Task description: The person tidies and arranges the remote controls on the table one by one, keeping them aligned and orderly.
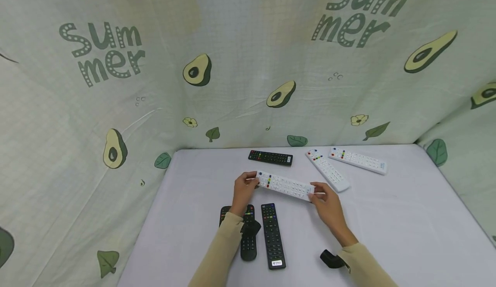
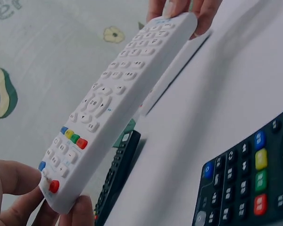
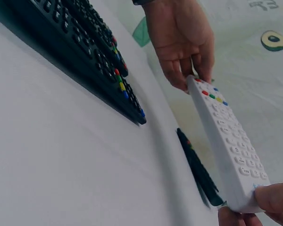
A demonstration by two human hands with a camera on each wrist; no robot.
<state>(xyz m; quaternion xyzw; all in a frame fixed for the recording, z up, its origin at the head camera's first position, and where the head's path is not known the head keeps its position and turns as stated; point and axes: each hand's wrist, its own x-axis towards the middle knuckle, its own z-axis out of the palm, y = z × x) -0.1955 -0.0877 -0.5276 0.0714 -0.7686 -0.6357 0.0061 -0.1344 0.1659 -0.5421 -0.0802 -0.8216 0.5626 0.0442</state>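
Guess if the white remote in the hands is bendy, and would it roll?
The white remote is probably stiff: held at both ends by the left hand and right hand, it shows no sag. It likely wouldn't roll, because it looks flat-sided.

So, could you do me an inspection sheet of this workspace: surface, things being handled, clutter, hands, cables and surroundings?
Surface: white tabletop; no spills seen.
Job's things: white remote control, lifted off the surface, coloured keys towards the left hand.
Clutter: two more white remotes, far right; a black remote, far side; three nearer black remotes, two partly hidden by the left arm and its wrist gear.
Grippers: bare hands; left hand and right hand each hold one end of the lifted remote.
Cables: nothing seen.
Surroundings: pale cloth backdrop printed with avocados, leaves, flowers and "summer" lettering.
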